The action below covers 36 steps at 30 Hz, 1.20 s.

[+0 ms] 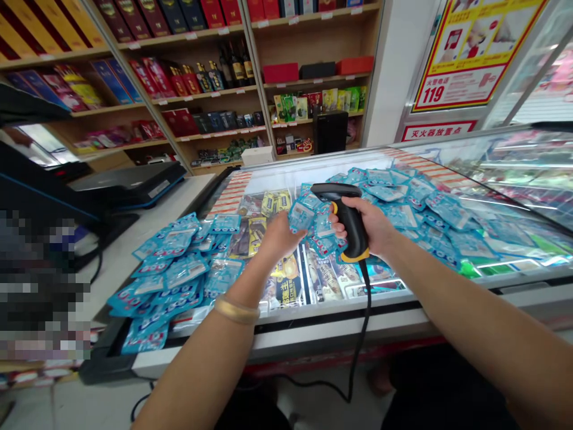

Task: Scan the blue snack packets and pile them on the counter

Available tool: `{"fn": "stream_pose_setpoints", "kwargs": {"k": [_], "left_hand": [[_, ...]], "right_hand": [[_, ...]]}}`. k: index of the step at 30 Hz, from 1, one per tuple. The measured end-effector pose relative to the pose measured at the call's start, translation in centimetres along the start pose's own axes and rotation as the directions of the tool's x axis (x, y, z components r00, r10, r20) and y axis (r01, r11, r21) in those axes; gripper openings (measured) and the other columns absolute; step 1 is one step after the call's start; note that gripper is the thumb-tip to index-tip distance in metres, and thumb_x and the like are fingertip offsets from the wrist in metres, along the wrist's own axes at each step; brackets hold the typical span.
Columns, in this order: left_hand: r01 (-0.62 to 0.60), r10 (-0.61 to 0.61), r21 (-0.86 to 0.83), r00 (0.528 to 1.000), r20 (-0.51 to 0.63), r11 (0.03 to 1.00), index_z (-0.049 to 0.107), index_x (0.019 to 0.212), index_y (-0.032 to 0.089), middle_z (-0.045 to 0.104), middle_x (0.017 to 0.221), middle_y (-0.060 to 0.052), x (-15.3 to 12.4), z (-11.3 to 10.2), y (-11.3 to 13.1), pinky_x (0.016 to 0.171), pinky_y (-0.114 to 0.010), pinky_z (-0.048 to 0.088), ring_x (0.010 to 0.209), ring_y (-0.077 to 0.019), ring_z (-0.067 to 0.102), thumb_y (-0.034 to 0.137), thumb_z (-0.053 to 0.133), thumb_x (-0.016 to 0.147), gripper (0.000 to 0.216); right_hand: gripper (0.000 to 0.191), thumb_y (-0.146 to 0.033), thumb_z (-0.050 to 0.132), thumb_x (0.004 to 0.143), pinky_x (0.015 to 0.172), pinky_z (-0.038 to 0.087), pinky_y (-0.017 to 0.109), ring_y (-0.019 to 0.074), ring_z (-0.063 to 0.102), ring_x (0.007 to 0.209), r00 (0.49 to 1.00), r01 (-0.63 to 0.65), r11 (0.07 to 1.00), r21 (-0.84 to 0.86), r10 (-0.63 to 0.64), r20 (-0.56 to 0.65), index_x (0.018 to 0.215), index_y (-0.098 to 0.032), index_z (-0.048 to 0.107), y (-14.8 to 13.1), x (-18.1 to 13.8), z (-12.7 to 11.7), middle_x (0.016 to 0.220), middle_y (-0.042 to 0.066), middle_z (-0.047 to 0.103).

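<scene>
My right hand (360,224) is wrapped round the grip of a black and yellow barcode scanner (354,233), its head turned to the left. A cable runs down from its handle. Just left of the scanner, my left hand (282,236) is closed at the edge of a blue plastic packet (301,217); the thumb lies along its lower side and the other fingers are partly hidden and blurred. More blue packets lie in a big spread pile (403,197) to the right and in a stacked heap (179,269) to the left, all on the glass top of a chest freezer (264,304).
Ice-cream packs (286,280) show through the freezer glass. A counter (179,209) with a dark flat scale-like device (134,182) stands at left. Shelves (188,39) with boxes and bottles line the back. The scanner's cable (362,334) hangs over the freezer's front edge.
</scene>
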State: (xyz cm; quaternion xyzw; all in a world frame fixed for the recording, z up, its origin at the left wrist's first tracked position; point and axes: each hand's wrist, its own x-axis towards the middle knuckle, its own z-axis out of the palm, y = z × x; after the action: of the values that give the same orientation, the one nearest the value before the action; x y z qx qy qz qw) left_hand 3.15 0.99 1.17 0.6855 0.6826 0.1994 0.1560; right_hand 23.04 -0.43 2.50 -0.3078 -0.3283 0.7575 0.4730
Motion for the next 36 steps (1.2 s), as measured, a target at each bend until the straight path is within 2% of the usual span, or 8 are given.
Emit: {"fn": "stream_pose_setpoints", "kwargs": {"k": [3,5,12,17,24,29,36], "left_hand": [[-0.061,0.056,-0.06,0.996,-0.076,0.996,0.057,0.112,0.018,0.07,0.106,-0.011,0.13,-0.03,-0.11,0.082,-0.034,0.049,0.098,-0.0256,0.067,0.03,0.061,0.088,0.027],[-0.095,0.089,-0.061,0.992,-0.091,0.994,0.058,0.108,0.018,0.07,0.1,-0.009,0.13,-0.03,-0.11,0.08,-0.033,0.049,0.094,-0.0247,0.067,0.027,0.059,0.088,0.022],[-0.136,0.13,-0.038,0.982,-0.135,0.99,0.056,0.114,0.018,0.07,0.103,-0.01,-0.06,0.24,-0.21,0.084,-0.035,0.049,0.1,-0.027,0.067,0.026,0.06,0.087,0.028],[-0.138,0.125,-0.064,0.975,-0.182,0.988,0.055,0.118,0.016,0.069,0.095,-0.009,0.04,0.43,-0.34,0.081,-0.036,0.049,0.092,-0.0265,0.066,0.026,0.059,0.086,0.033],[-0.234,0.206,-0.093,0.948,-0.243,0.968,0.053,0.116,0.018,0.059,0.074,-0.001,-0.12,0.58,-0.46,0.075,-0.034,0.047,0.073,-0.0215,0.06,0.03,0.057,0.087,0.031],[-0.277,0.242,-0.101,0.933,-0.268,0.956,0.054,0.11,0.019,0.059,0.077,-0.002,-0.01,0.83,-0.61,0.075,-0.033,0.047,0.075,-0.0208,0.06,0.03,0.058,0.086,0.027],[-0.283,0.249,-0.111,0.935,-0.253,0.953,0.054,0.108,0.02,0.058,0.073,0.0,0.08,0.95,-0.7,0.072,-0.032,0.046,0.069,-0.0188,0.058,0.029,0.057,0.087,0.023]], "right_hand": [[0.016,-0.031,0.059,0.084,0.043,0.042,0.02,0.0104,0.047,0.051,1.0,-0.008,1.0,-0.013,0.008,-0.002,0.084,-0.016,0.061,-0.02,-0.3,0.27,0.066,0.002,0.056],[0.016,-0.031,0.058,0.085,0.044,0.042,0.02,0.0103,0.046,0.05,1.0,-0.019,0.999,-0.026,0.019,-0.009,0.083,-0.015,0.061,-0.01,-0.48,0.33,0.065,0.002,0.057],[0.016,-0.032,0.062,0.082,0.045,0.042,0.022,0.0106,0.047,0.05,0.997,-0.068,0.996,-0.059,0.07,0.037,0.081,-0.016,0.06,0.32,-0.45,0.19,0.064,0.002,0.057],[0.018,-0.032,0.064,0.08,0.046,0.043,0.022,0.0103,0.048,0.051,0.997,-0.055,0.997,-0.062,0.059,0.055,0.082,-0.015,0.06,0.46,-0.3,-0.04,0.065,0.002,0.058],[0.02,-0.034,0.066,0.077,0.045,0.042,0.021,0.0096,0.046,0.05,0.993,-0.021,0.998,-0.062,0.028,0.114,0.081,-0.014,0.062,0.32,-0.66,0.08,0.065,0.002,0.058],[0.021,-0.034,0.067,0.077,0.046,0.042,0.021,0.0095,0.047,0.051,0.988,-0.021,0.997,-0.076,0.033,0.15,0.084,-0.014,0.063,0.25,-0.69,-0.05,0.067,0.002,0.059],[0.022,-0.035,0.068,0.077,0.046,0.042,0.021,0.0093,0.047,0.049,0.99,-0.026,0.994,-0.107,0.04,0.133,0.08,-0.014,0.062,0.35,-0.7,0.08,0.065,0.001,0.058]]}}
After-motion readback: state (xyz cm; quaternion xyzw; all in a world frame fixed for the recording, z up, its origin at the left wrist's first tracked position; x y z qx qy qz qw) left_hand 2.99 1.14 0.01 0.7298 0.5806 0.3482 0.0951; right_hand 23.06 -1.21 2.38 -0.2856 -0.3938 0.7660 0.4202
